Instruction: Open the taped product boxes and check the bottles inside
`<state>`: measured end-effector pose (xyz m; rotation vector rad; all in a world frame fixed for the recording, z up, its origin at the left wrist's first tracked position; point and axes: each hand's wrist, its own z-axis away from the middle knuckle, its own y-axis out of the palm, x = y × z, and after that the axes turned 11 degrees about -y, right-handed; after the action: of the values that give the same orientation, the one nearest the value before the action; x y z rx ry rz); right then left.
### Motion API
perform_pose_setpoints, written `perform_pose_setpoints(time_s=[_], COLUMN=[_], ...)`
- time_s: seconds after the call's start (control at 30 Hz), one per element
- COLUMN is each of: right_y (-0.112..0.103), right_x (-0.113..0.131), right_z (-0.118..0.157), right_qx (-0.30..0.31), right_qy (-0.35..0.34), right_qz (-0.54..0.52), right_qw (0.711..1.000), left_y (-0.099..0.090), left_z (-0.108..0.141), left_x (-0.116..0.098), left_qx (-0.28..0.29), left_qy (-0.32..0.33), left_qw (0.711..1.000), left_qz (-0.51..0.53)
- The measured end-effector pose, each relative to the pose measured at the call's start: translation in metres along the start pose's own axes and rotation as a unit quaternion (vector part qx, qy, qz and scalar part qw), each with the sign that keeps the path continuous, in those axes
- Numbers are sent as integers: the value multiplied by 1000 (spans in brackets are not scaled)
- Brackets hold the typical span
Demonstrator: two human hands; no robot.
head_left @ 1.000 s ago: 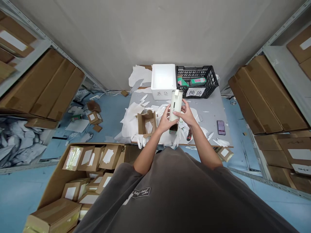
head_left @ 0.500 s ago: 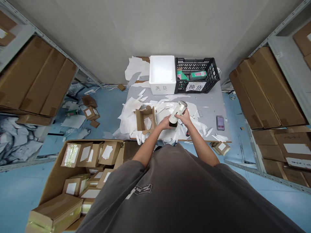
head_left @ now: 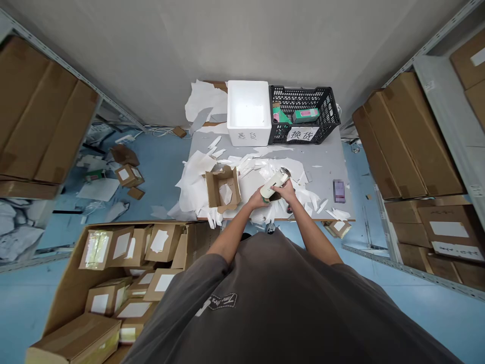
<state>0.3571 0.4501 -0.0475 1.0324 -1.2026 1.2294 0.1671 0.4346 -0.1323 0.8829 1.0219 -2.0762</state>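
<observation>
Both hands are around a white cylinder (head_left: pixel 274 183) with a shiny, metallic-looking end, held tilted over the near part of the table. My left hand (head_left: pixel 258 199) is closed at its lower left end. On the other side my right hand (head_left: pixel 285 190) grips it near the shiny end, thumb across its side. Something dark shows beneath the cylinder between the hands, too small to make out. To the left stands an open cardboard box (head_left: pixel 223 189) with a piece of white paper (head_left: pixel 226 193) inside.
Torn white paper (head_left: pixel 197 174) covers much of the grey table (head_left: pixel 322 167). A white foam box (head_left: pixel 249 114) and a black crate (head_left: pixel 303 115) with green boxes stand at the back. A phone (head_left: pixel 339 191) lies right. A large carton (head_left: pixel 68 283) of parcels stands at left.
The cylinder has been tipped flatter, and its dark lower end no longer shows as before. Both hands stay on it. The whole view has shifted slightly.
</observation>
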Motion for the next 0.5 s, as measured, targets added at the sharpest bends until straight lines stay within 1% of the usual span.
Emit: perform_pose_setpoints(time_s=[0.07, 0.13, 0.2, 0.33, 0.43, 0.5], right_y=[2, 1, -4, -19, -22, -20], right_x=[2, 4, 5, 3, -3, -9], right_z=[0, 0, 1, 3, 7, 11], right_qx=[6, 12, 14, 25, 47, 77], right_qy=[3, -4, -17, -27, -42, -63], right_qz=[-5, -7, -4, 14, 30, 67], right_qw=[1000, 1000, 1000, 999, 998, 993], left_y=[8, 11, 9, -1, -4, -4], left_z=[0, 1, 3, 7, 10, 12], left_x=[0, 1, 2, 7, 8, 6], left_qx=[-22, -34, -27, 6, 13, 15], left_qy=[-36, -46, -29, 3, -7, -21], left_qw=[999, 998, 999, 998, 997, 997], left_qz=[16, 27, 35, 62, 71, 66])
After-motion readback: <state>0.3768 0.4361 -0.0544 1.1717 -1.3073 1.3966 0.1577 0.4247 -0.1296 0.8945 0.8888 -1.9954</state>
